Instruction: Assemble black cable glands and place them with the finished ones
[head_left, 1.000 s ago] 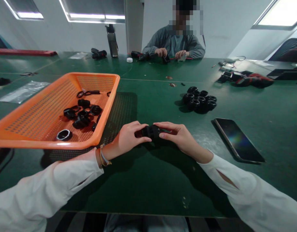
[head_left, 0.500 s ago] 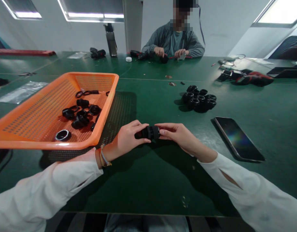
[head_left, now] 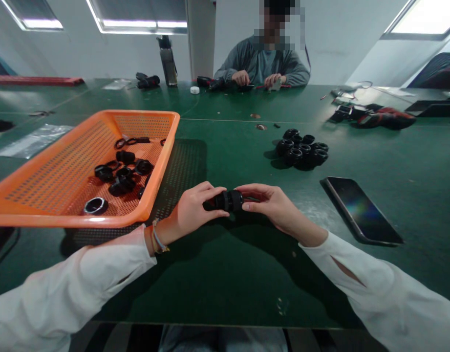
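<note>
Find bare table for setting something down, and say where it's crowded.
Bare tabletop lies between the orange basket and the black parts, beyond the left hand and right hand. Another patch, faintly marked, lies between the white sleeves. Crowded: the basket's right half, with black pieces, and between the hands at the held black part.

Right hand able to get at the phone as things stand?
Likely yes: the phone lies to the right of the right hand, nothing visible between them, though that hand is at the black part.
</note>
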A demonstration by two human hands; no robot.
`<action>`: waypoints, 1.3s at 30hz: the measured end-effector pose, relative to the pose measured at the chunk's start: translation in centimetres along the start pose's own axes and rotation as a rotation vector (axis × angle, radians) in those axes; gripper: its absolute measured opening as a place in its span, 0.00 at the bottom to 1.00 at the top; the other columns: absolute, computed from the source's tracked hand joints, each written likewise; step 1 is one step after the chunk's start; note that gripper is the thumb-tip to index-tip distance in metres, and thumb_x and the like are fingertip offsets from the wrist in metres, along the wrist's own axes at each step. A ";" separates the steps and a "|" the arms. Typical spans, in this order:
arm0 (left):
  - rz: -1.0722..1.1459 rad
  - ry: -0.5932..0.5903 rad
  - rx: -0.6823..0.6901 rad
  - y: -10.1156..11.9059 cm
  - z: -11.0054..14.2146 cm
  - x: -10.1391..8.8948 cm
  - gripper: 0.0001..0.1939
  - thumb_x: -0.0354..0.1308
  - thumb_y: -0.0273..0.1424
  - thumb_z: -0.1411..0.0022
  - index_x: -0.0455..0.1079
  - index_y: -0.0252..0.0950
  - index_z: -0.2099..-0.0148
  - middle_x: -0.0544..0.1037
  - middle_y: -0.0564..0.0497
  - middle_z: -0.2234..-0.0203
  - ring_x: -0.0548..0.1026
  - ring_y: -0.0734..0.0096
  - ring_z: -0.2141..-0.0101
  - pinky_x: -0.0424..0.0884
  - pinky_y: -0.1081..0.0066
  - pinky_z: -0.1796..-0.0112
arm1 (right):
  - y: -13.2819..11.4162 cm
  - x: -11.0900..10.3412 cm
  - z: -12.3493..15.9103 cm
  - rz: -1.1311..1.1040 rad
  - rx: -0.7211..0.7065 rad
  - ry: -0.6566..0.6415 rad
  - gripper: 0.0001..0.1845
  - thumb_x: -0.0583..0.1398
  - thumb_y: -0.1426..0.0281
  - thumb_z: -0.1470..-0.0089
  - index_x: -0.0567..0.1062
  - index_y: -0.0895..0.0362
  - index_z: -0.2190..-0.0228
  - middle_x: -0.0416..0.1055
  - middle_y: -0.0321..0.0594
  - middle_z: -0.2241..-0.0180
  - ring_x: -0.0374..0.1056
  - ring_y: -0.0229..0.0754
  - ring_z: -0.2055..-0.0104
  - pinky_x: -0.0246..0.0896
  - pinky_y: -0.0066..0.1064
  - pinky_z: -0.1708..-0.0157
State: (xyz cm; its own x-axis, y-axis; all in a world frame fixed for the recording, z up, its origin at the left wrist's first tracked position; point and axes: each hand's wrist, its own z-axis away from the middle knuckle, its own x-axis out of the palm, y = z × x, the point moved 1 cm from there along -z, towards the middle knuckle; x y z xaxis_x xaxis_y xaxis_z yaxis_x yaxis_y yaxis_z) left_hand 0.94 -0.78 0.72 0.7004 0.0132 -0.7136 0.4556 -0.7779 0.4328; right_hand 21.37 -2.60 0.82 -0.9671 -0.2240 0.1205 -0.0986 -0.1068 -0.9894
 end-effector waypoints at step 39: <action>-0.024 0.068 0.045 0.3 0.0 -0.2 0.22 0.62 0.43 0.46 0.72 0.29 0.56 0.76 0.49 0.71 0.74 0.74 0.71 0.72 0.76 0.69 | -0.2 0.1 0.5 0.096 -0.077 0.018 0.19 0.70 0.70 0.65 0.80 0.50 0.64 0.79 0.37 0.62 0.73 0.43 0.58 0.66 0.40 0.53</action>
State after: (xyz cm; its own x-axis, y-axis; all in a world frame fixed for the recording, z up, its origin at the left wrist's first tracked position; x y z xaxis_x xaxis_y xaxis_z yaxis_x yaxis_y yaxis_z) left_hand 0.92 -1.06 1.00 0.7260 0.0736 -0.6837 0.4487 -0.8042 0.3899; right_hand 21.43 -3.09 1.10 -0.9769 -0.2123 0.0243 -0.0226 -0.0106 -0.9997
